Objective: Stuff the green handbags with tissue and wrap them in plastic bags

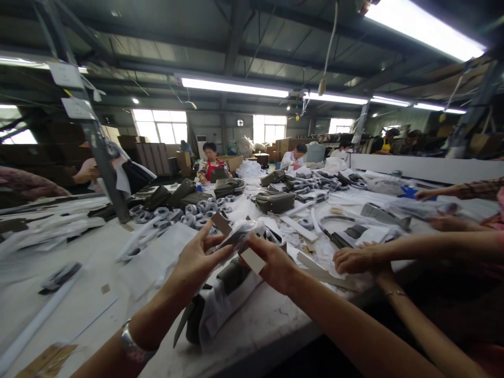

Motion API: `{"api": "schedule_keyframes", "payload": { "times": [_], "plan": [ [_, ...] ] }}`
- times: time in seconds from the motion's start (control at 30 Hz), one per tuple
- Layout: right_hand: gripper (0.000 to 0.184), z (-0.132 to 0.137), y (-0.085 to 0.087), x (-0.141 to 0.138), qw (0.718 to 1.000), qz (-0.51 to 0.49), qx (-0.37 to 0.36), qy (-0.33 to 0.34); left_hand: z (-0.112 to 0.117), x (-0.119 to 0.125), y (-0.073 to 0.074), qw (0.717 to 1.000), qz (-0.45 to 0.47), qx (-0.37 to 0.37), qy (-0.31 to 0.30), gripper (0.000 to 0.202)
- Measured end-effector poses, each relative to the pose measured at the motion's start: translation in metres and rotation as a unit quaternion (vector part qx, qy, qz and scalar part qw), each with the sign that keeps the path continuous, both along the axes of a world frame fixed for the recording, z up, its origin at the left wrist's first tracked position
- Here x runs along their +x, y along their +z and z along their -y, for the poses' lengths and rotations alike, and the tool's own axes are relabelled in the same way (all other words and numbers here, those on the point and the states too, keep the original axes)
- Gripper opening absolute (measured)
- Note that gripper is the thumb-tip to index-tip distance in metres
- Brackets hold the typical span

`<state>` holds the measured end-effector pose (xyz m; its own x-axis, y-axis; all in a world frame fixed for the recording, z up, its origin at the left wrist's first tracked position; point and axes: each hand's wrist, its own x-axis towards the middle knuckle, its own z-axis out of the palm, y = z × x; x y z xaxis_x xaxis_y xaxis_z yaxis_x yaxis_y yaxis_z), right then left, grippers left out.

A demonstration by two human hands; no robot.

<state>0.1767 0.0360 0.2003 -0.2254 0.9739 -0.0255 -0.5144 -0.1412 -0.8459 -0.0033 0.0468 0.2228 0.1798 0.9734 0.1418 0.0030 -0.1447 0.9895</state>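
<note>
My left hand (199, 258) pinches one side of a crinkled clear plastic bag (243, 231), which has something dark inside or behind it. A brown card piece (221, 223) sticks up at those fingertips. On the other side, my right hand (273, 262) is closed on the same plastic, with a pale card (252, 260) held under its fingers. Just below both hands lies a dark olive handbag (191, 320), partly wrapped in white tissue (222, 310), near the table's front edge. My hands hide part of its top.
Dark olive bags (274, 202) and wrapped ring-shaped handles (192, 209) are heaped across the white table (98, 257). A metal post (103, 163) rises at left. A co-worker's hands (354, 257) work close by on the right. Other people sit across the table.
</note>
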Motion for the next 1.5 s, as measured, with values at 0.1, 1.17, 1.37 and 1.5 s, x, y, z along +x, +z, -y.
{"api": "schedule_keyframes", "payload": {
  "times": [0.1,1.17,1.37,1.5],
  "plan": [
    [0.036,0.002,-0.011,0.001,0.998,-0.052,0.02,-0.001,-0.002,-0.001,-0.007,1.0,-0.008,0.013,0.01,0.08],
    [0.034,0.0,-0.023,-0.047,0.974,0.072,0.127,-0.174,0.01,-0.007,0.022,0.736,-0.526,0.403,0.14,0.017],
    [0.031,-0.002,-0.02,-0.054,0.981,0.0,0.123,-0.147,0.022,0.008,-0.007,0.532,-0.585,0.558,0.252,0.035],
    [0.029,0.001,-0.019,-0.052,0.98,-0.004,0.155,-0.128,0.025,0.015,-0.018,0.509,-0.621,0.529,0.274,0.045]
  ]
}}
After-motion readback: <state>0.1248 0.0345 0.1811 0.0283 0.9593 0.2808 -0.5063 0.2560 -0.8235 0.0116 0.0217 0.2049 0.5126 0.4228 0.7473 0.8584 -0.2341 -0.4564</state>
